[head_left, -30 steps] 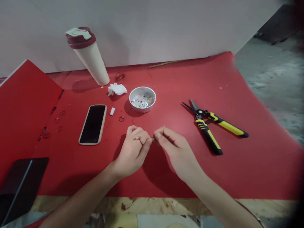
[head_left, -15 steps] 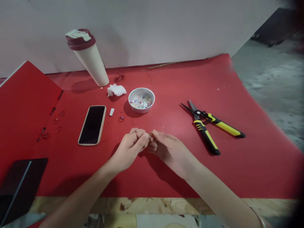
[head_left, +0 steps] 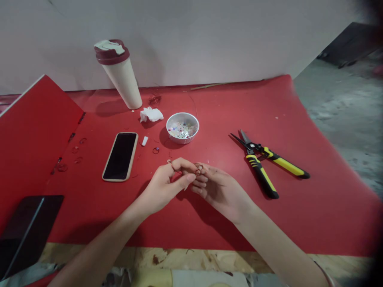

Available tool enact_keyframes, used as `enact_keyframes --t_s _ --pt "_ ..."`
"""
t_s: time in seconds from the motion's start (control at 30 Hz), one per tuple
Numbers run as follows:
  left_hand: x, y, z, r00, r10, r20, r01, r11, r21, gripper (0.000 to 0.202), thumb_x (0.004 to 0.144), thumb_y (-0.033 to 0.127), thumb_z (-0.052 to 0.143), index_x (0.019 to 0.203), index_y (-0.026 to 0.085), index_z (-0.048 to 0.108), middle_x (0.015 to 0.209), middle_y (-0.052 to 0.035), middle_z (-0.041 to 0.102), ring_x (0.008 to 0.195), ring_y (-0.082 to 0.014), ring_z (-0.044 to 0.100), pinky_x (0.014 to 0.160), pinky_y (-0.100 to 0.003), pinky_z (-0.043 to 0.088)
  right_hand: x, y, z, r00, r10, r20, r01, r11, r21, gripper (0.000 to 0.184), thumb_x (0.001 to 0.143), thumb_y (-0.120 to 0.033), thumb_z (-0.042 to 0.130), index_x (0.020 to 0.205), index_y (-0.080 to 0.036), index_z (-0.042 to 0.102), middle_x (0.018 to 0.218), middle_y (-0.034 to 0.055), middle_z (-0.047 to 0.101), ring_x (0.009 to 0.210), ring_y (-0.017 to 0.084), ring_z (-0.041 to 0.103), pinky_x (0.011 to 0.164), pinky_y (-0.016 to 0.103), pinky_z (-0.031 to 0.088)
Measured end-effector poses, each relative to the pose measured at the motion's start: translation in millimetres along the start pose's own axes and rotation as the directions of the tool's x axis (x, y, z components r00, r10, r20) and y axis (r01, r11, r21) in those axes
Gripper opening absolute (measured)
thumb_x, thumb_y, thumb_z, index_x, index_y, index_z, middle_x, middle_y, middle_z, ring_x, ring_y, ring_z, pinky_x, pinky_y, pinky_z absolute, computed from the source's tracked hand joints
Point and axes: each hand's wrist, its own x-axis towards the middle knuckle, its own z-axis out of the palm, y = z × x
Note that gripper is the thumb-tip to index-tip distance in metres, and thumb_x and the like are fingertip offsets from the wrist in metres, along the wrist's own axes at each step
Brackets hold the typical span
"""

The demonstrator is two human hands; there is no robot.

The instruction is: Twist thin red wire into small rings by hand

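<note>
A small wire ring with a pale bead (head_left: 200, 169) is held up between my two hands, just over the red table surface. My right hand (head_left: 221, 189) pinches it from the right between thumb and fingertips, the other fingers curled beneath. From the left, the index finger and thumb of my left hand (head_left: 166, 183) close in on the ring's near edge. A thin ring with a small bead (head_left: 169, 161) sits on a finger of that left hand. Beyond the hands stands a perforated metal bowl (head_left: 182, 139) of mixed small beads. Another wire ring with a purple bead (head_left: 156, 150) lies left of it.
Yellow-black pliers (head_left: 263, 159) lie spread at right. To the left are a phone (head_left: 120, 157), a white clip-like piece (head_left: 145, 141), crumpled tissue (head_left: 151, 114), a tall lidded cup (head_left: 124, 81), several wire rings (head_left: 62, 167) and a dark tablet-like slab (head_left: 30, 227). Tangled wire (head_left: 154, 99) lies near the wall.
My left index finger has stretched out and the hands have opened somewhat, bringing the beaded wire ring into view. The whole view has shifted slightly.
</note>
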Motion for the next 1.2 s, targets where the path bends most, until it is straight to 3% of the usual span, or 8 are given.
enact_keyframes --t_s 0.13,0.27,0.57,1.0,1.13,1.2 --pt "-2.3 2.9 1.6 0.995 0.083 -0.047 -0.076 0.987 0.139 0.008 0.082 0.024 0.058 0.085 0.018 0.061 0.078 -0.0017 0.058 0.073 -0.0132 0.056 0.070 -0.028 0.047 -1.0 0.5 1.0 1.000 -0.006 -0.011 0.006 1.000 -0.008 0.017 0.070 -0.030 0.070 0.067 -0.016 0.061 0.062 -0.0029 0.042 0.058 0.009 0.039 0.058 0.021 0.041" --pt "-2.3 0.4 -1.1 0.985 0.168 -0.028 -0.152 0.939 0.308 0.009 0.084 0.022 0.055 0.087 0.020 0.064 0.080 -0.0012 0.059 0.080 -0.0143 0.056 0.078 -0.029 0.045 -1.0 1.2 1.7 0.998 -0.054 -0.019 0.054 0.999 0.001 0.016 0.074 -0.029 0.068 0.067 -0.017 0.060 0.063 -0.0027 0.041 0.056 0.009 0.036 0.054 0.021 0.037" --pt "1.1 -1.2 -3.4 0.957 0.287 -0.033 -0.234 0.838 0.493 0.015 0.088 0.021 0.050 0.078 0.021 0.062 0.074 -0.0003 0.060 0.079 -0.0152 0.053 0.072 -0.028 0.041 -5.6 -3.2 3.0 0.997 -0.025 0.073 0.024 1.000 0.013 0.017 0.075 -0.024 0.064 0.063 -0.015 0.055 0.061 -0.0033 0.035 0.054 0.008 0.030 0.054 0.021 0.033" --pt "0.6 2.0 -2.5 0.910 0.411 -0.045 -0.308 0.745 0.591 0.021 0.090 0.020 0.045 0.070 0.020 0.054 0.070 0.0000 0.059 0.072 -0.0153 0.050 0.070 -0.030 0.039 -8.6 -4.8 5.1 0.986 -0.020 0.165 0.045 0.988 -0.150 0.022 0.077 -0.033 0.061 0.064 -0.018 0.052 0.063 -0.0026 0.031 0.057 0.012 0.024 0.055 0.026 0.028" --pt "-0.5 5.1 -2.4 0.903 0.428 -0.046 -0.317 0.733 0.602 0.022 0.090 0.018 0.045 0.069 0.020 0.051 0.070 0.0007 0.059 0.072 -0.0148 0.049 0.071 -0.030 0.038 -9.4 -4.6 2.8 0.975 -0.065 0.212 0.123 0.955 -0.270 0.023 0.082 -0.037 0.056 0.068 -0.019 0.051 0.063 -0.0027 0.031 0.058 0.013 0.026 0.056 0.028 0.026" --pt "-1.1 6.5 -2.3 0.900 0.432 -0.051 -0.314 0.727 0.611 0.022 0.090 0.017 0.044 0.069 0.020 0.050 0.069 0.0011 0.058 0.071 -0.0147 0.049 0.071 -0.030 0.038 -10.7 -4.2 2.5 0.967 -0.145 0.208 0.217 0.895 -0.390 0.024 0.085 -0.038 0.052 0.069 -0.020 0.049 0.065 -0.0019 0.032 0.061 0.014 0.029 0.058 0.029 0.026"
